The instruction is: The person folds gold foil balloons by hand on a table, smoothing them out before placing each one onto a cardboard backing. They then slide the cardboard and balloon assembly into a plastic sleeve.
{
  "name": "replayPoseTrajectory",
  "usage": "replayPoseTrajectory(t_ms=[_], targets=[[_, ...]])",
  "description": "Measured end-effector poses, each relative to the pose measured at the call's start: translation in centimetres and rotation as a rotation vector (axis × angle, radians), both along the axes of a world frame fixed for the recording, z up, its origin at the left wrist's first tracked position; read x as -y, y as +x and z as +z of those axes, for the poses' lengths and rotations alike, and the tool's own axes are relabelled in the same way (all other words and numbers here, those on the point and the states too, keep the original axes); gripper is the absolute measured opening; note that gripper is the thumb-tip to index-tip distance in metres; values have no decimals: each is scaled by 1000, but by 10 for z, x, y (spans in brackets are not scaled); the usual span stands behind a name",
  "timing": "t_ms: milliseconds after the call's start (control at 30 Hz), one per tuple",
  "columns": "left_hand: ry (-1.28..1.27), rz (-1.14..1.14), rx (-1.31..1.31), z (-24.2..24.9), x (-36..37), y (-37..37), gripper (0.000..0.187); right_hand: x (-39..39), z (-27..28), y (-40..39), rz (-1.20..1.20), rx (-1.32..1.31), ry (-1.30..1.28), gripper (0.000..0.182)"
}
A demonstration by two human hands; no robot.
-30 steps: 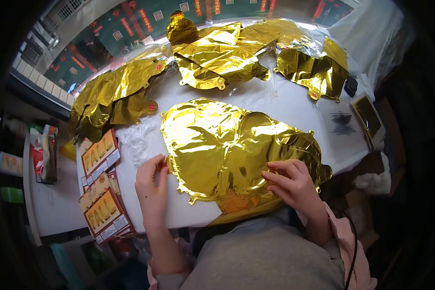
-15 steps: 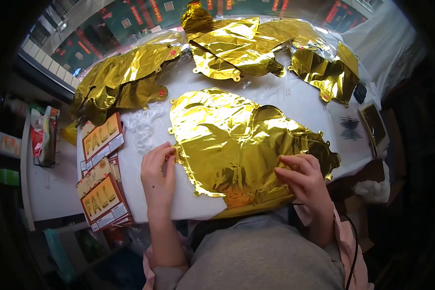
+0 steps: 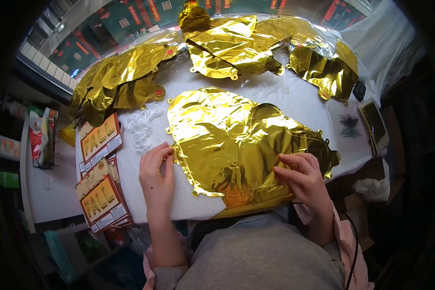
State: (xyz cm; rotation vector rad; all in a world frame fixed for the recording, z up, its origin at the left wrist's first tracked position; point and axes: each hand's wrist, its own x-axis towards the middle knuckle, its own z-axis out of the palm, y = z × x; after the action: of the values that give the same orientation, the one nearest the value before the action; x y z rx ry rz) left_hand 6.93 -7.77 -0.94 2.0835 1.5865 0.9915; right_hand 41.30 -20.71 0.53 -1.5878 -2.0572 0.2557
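A flat, uninflated gold foil balloon [image 3: 227,140] lies across the front of the table, creased and shiny, with small tabs along its rim. At its left edge, my left hand [image 3: 157,169] pinches the rim between thumb and fingertips. My right hand [image 3: 304,176] is over the right part of the same balloon, fingers apart and slightly bent, fingertips at the foil; its thumb is mostly hidden. The balloon's lower edge hangs toward my body over the table's front edge.
More gold foil balloons lie at the back left [image 3: 125,72], back middle [image 3: 227,46] and back right [image 3: 326,72]. Printed "FALL" packages [image 3: 104,200] are stacked at left, beside curled white ribbon [image 3: 142,128]. A clear printed bag [image 3: 348,125] lies on the right.
Hardly anything differs. Both hands keep their places on the balloon, and the whole view has shifted very slightly.
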Motion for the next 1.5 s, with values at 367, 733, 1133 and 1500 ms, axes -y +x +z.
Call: replayPoseTrajectory(t_ms=[367,733,1133,1500], targets=[[34,-22,-53,6,20,8,22,1,-1,2,4,-15,12,35],[-131,-292,-388,-8,65,51,70,3,-7,5,-10,-51,25,35],[-118,-267,-559,-9,67,55,62,32,-20,53,-607,-318,262,19],[-100,-286,-583,-11,65,54,65,31,-24,70,-747,-137,173,27]])
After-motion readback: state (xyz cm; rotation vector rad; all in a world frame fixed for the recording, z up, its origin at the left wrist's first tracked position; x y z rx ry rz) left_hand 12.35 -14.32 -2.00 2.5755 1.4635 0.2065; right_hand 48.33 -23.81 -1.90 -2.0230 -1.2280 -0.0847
